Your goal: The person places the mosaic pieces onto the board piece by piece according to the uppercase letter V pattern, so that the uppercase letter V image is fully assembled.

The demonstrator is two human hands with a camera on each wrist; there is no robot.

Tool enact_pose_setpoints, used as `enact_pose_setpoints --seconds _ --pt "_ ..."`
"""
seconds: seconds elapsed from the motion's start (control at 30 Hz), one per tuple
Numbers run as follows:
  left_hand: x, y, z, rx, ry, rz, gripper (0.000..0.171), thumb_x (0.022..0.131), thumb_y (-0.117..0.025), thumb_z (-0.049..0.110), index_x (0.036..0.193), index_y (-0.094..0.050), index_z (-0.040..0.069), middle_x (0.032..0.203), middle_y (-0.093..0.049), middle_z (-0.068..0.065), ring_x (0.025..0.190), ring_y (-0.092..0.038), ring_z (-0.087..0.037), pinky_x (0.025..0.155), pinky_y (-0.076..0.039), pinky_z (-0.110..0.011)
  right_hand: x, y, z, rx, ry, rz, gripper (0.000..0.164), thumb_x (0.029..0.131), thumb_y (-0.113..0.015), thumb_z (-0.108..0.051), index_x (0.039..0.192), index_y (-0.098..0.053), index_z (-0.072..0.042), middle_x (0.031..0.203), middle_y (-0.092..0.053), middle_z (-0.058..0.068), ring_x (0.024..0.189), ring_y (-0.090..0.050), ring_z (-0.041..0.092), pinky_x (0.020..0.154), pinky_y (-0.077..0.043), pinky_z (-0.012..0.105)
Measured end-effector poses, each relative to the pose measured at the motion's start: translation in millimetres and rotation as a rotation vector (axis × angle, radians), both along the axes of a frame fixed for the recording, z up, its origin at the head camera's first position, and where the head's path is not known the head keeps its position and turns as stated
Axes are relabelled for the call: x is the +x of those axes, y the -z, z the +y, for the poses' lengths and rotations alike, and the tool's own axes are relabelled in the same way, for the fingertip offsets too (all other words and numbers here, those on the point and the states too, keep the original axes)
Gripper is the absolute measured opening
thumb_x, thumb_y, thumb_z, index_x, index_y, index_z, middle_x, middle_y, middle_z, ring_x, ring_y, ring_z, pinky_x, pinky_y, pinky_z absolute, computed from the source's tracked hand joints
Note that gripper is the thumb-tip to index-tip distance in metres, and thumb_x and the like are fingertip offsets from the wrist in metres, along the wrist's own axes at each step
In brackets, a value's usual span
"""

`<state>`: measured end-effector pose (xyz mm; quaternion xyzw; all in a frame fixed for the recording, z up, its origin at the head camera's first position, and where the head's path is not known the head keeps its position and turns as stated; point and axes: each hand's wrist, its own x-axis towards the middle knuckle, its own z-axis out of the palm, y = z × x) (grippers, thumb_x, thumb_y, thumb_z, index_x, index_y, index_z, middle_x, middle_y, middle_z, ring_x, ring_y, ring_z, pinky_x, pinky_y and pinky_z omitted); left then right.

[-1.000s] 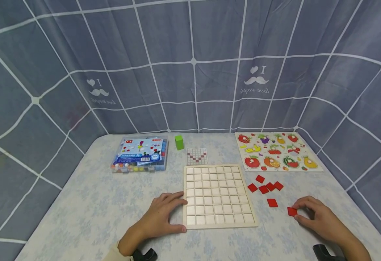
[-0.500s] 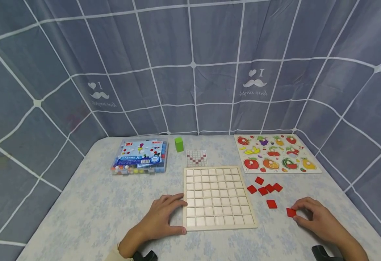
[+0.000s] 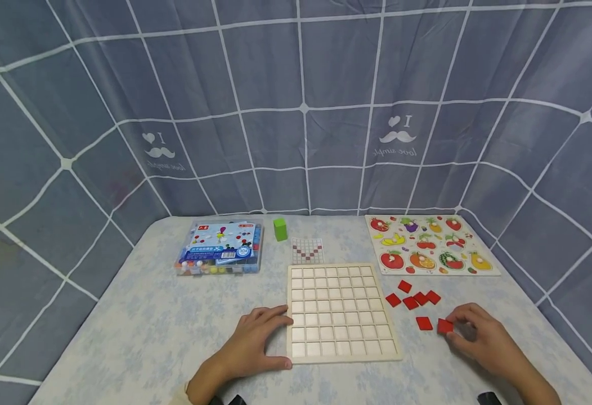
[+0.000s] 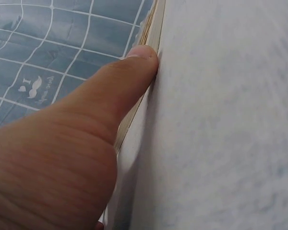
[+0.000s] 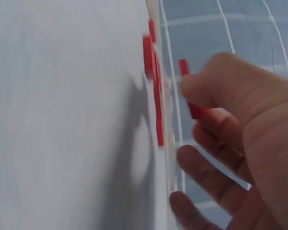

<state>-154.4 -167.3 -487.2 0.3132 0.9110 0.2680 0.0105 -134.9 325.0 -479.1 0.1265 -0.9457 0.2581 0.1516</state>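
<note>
In the head view a wooden grid board (image 3: 344, 315) lies mid-table. My left hand (image 3: 255, 340) rests at its left edge, thumb by the near corner and fingers further up. The left wrist view shows the thumb (image 4: 129, 72) against the board's side. My right hand (image 3: 483, 337), right of the board, pinches a red square tile (image 3: 445, 326) between thumb and fingers. In the right wrist view this tile (image 5: 195, 111) is held above the table, with the other fingers loosely spread below. Several more red tiles (image 3: 410, 303) lie between board and right hand.
A small pattern card (image 3: 308, 251) lies behind the board, with a green block (image 3: 280, 229) beside it. At the back left is a clear case of colored parts (image 3: 220, 247). A fruit puzzle board (image 3: 430, 246) lies back right. A grid-patterned curtain (image 3: 296, 140) surrounds the table.
My right hand has lifted the pinched red tile from the table and moved slightly left with it. The left hand stays at the board's edge. The head view has tilted up a little.
</note>
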Motion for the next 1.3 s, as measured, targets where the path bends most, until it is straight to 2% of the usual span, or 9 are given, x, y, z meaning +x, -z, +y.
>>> enact_pose_setpoints --seconds 0.13,0.3,0.4,0.6,0.73,0.9,1.1,1.3 --pt "0.9 0.3 0.9 -0.002 -0.001 -0.005 0.073 0.082 -0.07 0.069 0.14 -0.057 0.026 0.155 -0.043 -0.001 0.129 -0.043 -0.023 0.09 -0.035 -0.054 -5.1 -6.0 -17.3 -0.021 -0.037 0.02 0.036 0.068 -0.092 -0.002 0.092 -0.07 -0.017 0.1 -0.059 -0.007 0.085 -0.057 0.013 0.073 -0.054 0.029" --pt "0.0 0.6 1.3 -0.006 -0.005 -0.008 0.074 0.082 -0.07 0.07 0.141 -0.056 0.027 0.156 -0.042 0.0 0.129 -0.042 -0.022 0.09 -0.035 -0.053 -21.5 -12.3 -38.5 -0.064 -0.123 0.068 0.038 0.069 -0.091 0.0 0.094 -0.069 -0.018 0.1 -0.059 -0.008 0.084 -0.058 0.014 0.073 -0.055 0.031" --pt "-0.4 0.7 1.1 -0.007 -0.004 0.0 0.074 0.082 -0.07 0.069 0.141 -0.056 0.027 0.156 -0.042 -0.001 0.129 -0.042 -0.022 0.091 -0.034 -0.054 -37.1 -17.9 -52.5 -0.1 -0.21 0.091 0.036 0.071 -0.089 0.002 0.096 -0.069 -0.015 0.102 -0.06 -0.006 0.084 -0.06 0.016 0.072 -0.055 0.033" --pt "-0.1 -1.2 0.6 -0.012 0.002 0.005 0.073 0.083 -0.071 0.068 0.141 -0.056 0.025 0.156 -0.042 -0.002 0.129 -0.042 -0.023 0.092 -0.034 -0.056 -70.6 -24.3 -89.1 -0.159 -0.392 0.072 0.029 0.079 -0.083 0.003 0.098 -0.067 -0.013 0.104 -0.06 -0.004 0.085 -0.061 0.022 0.073 -0.055 0.039" --pt "1.4 -2.0 0.2 -0.017 0.009 0.003 0.073 0.083 -0.071 0.066 0.141 -0.055 0.025 0.156 -0.042 -0.003 0.129 -0.042 -0.023 0.093 -0.034 -0.057 -89.3 -27.8 -120.6 -0.184 -0.468 0.016 0.024 0.082 -0.08 0.002 0.097 -0.067 -0.012 0.103 -0.06 -0.004 0.086 -0.059 0.025 0.076 -0.052 0.041" --pt "1.5 -2.2 0.5 -0.037 0.002 -0.01 0.074 0.083 -0.069 0.069 0.141 -0.055 0.025 0.157 -0.041 -0.002 0.13 -0.042 -0.024 0.094 -0.034 -0.056 -108.2 -33.2 -165.1 -0.194 -0.485 -0.104 0.017 0.085 -0.078 -0.005 0.096 -0.069 -0.013 0.104 -0.059 -0.005 0.094 -0.059 0.023 0.08 -0.052 0.043" --pt "0.0 -3.1 -0.2 -0.037 -0.003 -0.007 0.073 0.083 -0.07 0.069 0.14 -0.056 0.026 0.156 -0.042 -0.001 0.131 -0.042 -0.025 0.094 -0.034 -0.057 -123.3 -29.1 -215.0 -0.153 -0.527 -0.109 0.013 0.086 -0.076 -0.008 0.098 -0.071 -0.012 0.104 -0.061 -0.002 0.097 -0.059 0.025 0.08 -0.051 0.041" --pt "1.4 0.0 0.1 -0.03 0.009 0.023 0.072 0.083 -0.07 0.068 0.139 -0.057 0.025 0.155 -0.043 -0.002 0.129 -0.043 -0.025 0.093 -0.035 -0.057 -124.2 -15.2 -244.5 -0.146 -0.523 -0.135 0.014 0.085 -0.079 -0.011 0.096 -0.073 -0.012 0.1 -0.062 -0.004 0.089 -0.059 0.019 0.079 -0.049 0.036"
